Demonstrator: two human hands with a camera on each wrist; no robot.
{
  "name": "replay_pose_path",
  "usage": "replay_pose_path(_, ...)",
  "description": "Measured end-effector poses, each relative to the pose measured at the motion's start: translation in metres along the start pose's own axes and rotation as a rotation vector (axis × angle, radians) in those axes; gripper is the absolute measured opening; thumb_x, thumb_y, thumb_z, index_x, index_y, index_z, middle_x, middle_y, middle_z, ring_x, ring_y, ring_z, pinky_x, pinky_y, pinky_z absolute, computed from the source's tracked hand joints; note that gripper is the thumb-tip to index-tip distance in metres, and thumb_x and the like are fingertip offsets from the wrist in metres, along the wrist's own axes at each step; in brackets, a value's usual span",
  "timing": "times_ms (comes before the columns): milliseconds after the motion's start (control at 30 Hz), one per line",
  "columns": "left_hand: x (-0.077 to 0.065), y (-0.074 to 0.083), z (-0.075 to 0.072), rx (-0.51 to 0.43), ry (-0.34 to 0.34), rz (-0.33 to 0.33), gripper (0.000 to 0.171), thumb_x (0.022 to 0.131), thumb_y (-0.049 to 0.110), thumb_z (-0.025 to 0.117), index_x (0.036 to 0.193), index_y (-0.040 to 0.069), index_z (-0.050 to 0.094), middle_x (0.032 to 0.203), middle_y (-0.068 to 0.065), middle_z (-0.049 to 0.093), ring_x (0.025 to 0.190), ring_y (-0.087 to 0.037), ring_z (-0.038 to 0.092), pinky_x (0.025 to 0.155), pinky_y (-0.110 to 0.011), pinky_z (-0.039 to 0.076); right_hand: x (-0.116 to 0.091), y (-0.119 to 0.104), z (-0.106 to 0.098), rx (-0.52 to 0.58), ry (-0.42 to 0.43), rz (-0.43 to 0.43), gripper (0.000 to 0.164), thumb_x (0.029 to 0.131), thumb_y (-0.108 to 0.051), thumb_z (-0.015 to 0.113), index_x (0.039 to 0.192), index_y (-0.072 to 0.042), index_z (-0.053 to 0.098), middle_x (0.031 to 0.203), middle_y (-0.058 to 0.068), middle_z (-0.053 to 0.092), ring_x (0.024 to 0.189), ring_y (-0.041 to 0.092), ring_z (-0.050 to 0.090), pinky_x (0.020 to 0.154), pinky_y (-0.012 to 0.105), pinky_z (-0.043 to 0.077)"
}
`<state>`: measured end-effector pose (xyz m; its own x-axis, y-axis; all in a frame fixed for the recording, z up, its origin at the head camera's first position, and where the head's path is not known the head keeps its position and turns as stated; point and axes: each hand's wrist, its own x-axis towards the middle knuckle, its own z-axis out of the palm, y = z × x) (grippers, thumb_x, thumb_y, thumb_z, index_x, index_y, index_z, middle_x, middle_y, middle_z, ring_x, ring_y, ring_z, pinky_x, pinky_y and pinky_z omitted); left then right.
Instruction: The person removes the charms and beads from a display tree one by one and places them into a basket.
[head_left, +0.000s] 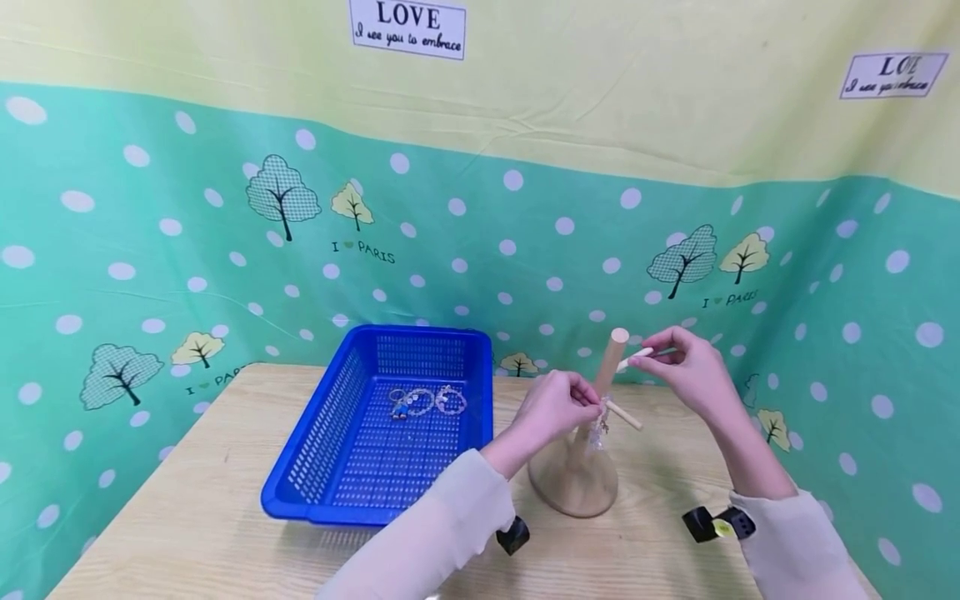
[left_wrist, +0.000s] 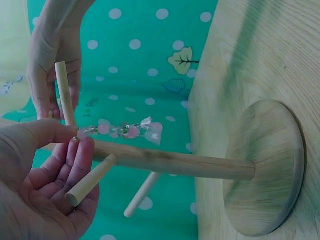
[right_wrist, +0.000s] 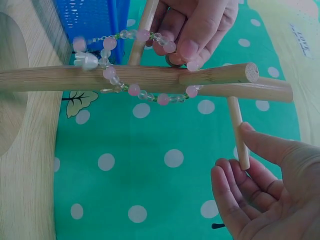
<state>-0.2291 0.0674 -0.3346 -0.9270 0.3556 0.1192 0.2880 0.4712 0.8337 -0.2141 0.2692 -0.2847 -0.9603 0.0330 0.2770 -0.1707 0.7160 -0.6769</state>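
A wooden peg stand (head_left: 581, 467) has a round base and several pegs on its post. My left hand (head_left: 558, 406) pinches a bracelet of pink and clear beads (right_wrist: 134, 90) between thumb and fingers, close against the post. In the right wrist view the bracelet's loop lies about a peg (right_wrist: 220, 74) that points toward the camera, and its pale flower charm (right_wrist: 86, 60) dangles toward the base. My right hand (head_left: 690, 371) holds the end of an upper peg (right_wrist: 239, 135), thumb on one side and fingers behind.
Left of the stand, a blue plastic basket (head_left: 277, 492) holds several beaded bracelets (head_left: 422, 402) and a small blue charm (head_left: 401, 412). Both stand on a light wooden table (head_left: 202, 500). A green and yellow printed curtain (head_left: 450, 208) hangs behind and along the sides.
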Motion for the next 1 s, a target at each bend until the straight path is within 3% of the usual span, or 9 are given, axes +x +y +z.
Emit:
replay_pose_path(233, 0.0, 0.001, -0.002, -0.03, -0.014, 0.009, 0.004, 0.086, 0.014, 0.077, 0.088, 0.012, 0.074, 0.079, 0.006, 0.07, 0.069, -0.002, 0.06, 0.065, -0.014, 0.051, 0.001, -0.001, -0.001, -0.021, 0.004, 0.005, 0.043, 0.092, -0.035, 0.071, 0.116, 0.0, 0.061, 0.112, 0.02, 0.066, 0.082, 0.008, 0.062, 0.068, 0.019, 0.053)
replay_pose_path(467, -0.004, 0.001, -0.002, -0.061, -0.03, 0.034, 0.006, 0.087, 0.015, 0.077, 0.09, 0.011, 0.074, 0.081, 0.004, 0.07, 0.069, -0.001, 0.06, 0.065, -0.013, 0.052, -0.001, 0.0, 0.0, -0.016, 0.005, 0.002, 0.044, 0.092, -0.034, 0.072, 0.116, 0.0, 0.06, 0.112, 0.02, 0.066, 0.082, 0.006, 0.062, 0.069, 0.02, 0.054)
replay_pose_path(800, -0.008, 0.004, 0.001, -0.097, -0.087, 0.099, 0.007, 0.087, 0.013, 0.077, 0.091, 0.008, 0.074, 0.083, 0.003, 0.071, 0.07, 0.001, 0.06, 0.067, -0.012, 0.053, -0.002, 0.004, 0.002, -0.013, 0.002, -0.002, 0.045, 0.091, -0.036, 0.073, 0.116, 0.0, 0.06, 0.112, 0.02, 0.066, 0.082, 0.008, 0.063, 0.069, 0.022, 0.054)
replay_pose_path(1000, -0.012, 0.011, -0.002, -0.129, -0.164, 0.157, 0.006, 0.089, 0.012, 0.075, 0.093, 0.008, 0.072, 0.086, 0.003, 0.071, 0.071, 0.001, 0.061, 0.071, -0.011, 0.053, -0.001, 0.003, 0.001, -0.005, 0.006, -0.007, 0.047, 0.091, -0.037, 0.073, 0.117, 0.0, 0.061, 0.114, 0.02, 0.065, 0.081, 0.002, 0.062, 0.068, 0.02, 0.054)
